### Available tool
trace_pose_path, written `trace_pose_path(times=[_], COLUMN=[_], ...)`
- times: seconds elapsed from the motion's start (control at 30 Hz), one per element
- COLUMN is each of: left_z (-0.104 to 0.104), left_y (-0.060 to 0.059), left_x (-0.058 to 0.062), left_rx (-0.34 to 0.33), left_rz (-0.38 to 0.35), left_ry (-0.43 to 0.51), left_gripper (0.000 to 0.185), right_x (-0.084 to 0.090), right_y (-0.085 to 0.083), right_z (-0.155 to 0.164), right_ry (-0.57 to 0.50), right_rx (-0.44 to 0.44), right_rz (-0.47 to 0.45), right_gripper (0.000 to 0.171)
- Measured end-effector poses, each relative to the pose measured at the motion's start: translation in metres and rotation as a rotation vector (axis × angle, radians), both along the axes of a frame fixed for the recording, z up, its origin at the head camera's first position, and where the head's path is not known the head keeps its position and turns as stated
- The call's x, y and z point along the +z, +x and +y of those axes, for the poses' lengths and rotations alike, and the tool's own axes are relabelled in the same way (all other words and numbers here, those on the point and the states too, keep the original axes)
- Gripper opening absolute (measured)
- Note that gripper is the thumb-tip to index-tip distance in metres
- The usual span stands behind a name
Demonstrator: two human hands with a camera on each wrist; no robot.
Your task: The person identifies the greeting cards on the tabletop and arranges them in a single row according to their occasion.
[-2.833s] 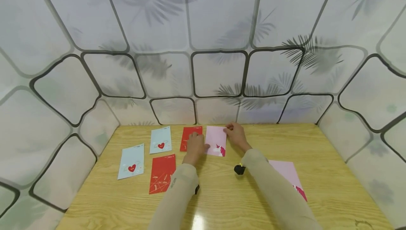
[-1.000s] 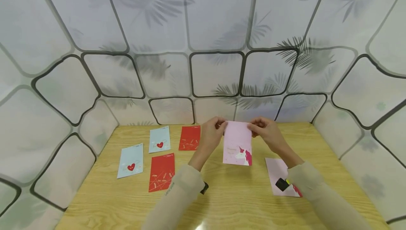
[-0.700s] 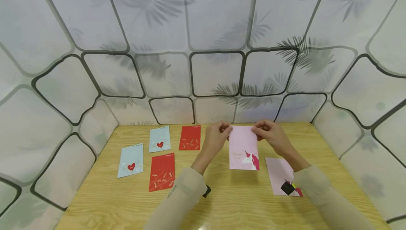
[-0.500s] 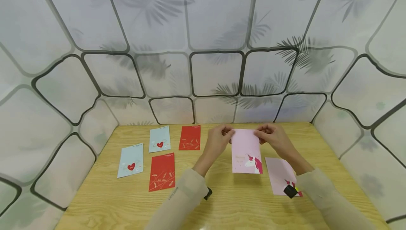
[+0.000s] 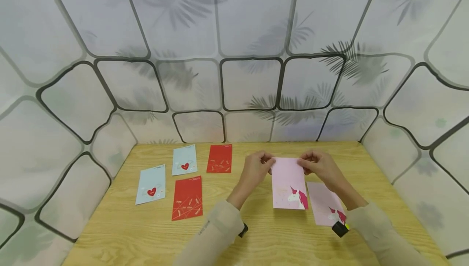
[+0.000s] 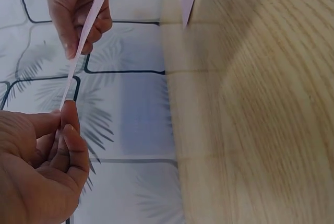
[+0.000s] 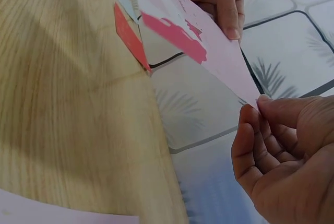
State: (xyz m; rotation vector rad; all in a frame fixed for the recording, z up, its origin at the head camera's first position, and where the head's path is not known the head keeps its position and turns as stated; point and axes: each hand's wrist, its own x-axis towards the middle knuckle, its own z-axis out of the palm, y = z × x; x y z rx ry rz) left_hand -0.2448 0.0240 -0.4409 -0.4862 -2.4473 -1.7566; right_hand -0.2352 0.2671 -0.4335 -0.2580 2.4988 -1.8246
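Observation:
Both hands hold up a pink card with a white unicorn and magenta mane at its lower right. My left hand pinches the card's top left corner between thumb and fingers. At the top right corner, my right hand pinches it the same way. The left wrist view shows the card nearly edge-on between the two hands, raised off the table. A second pink unicorn card lies on the table just right of the held one, its lower right partly behind the black wrist camera.
On the left of the wooden table lie two light blue cards with red hearts, one nearer and one farther. Beside them are a nearer red card and a farther red card. A patterned cloth wall stands behind.
The pink card lay on the table beside the far red card at first. Both hands have lifted it by its top corners, then carried it right and nearer, beside the other pink card.

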Motion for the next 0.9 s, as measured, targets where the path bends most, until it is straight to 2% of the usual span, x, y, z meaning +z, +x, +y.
trace_pose_path(times=[0.3,0.9], left_z=[0.002,0.012], left_y=[0.001,0.001], left_x=[-0.01,-0.034], left_rx=[-0.013,-0.027], left_rz=[-0.056,-0.178], left_ry=[-0.026,-0.079], left_gripper=[0.006,0.007], right_x=[-0.015,-0.039], right_y=[0.004,0.004], right_z=[0.001,0.006], right_ry=[0.015,0.113], right_rx=[-0.024,-0.067], right_rz=[-0.022,-0.127], right_gripper=[0.029,0.029])
